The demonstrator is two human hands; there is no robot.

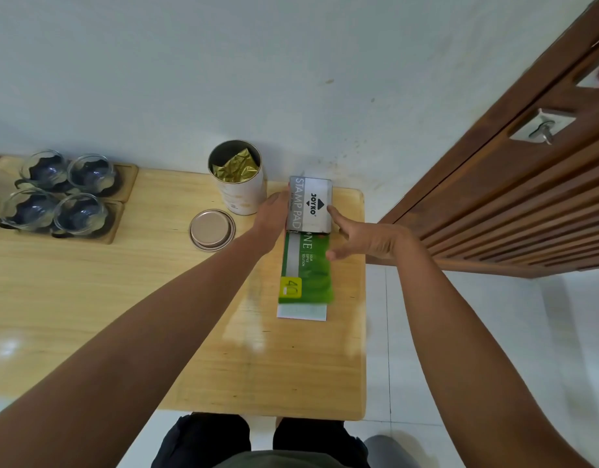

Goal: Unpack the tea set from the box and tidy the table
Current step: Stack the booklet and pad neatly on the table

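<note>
A grey stamp pad tin lies on the far end of a green envelope pack near the table's right edge. My left hand touches the tin's left side; its fingers are hidden behind the tin. My right hand reaches in from the right with fingers spread, fingertips at the tin's right edge and on the green pack. Several glass tea cups sit on wooden trays at the far left.
An open round tin with a gold foil bag inside stands by the wall, its lid lying in front. The wooden table ends just right of the pack. A brown door stands at the right.
</note>
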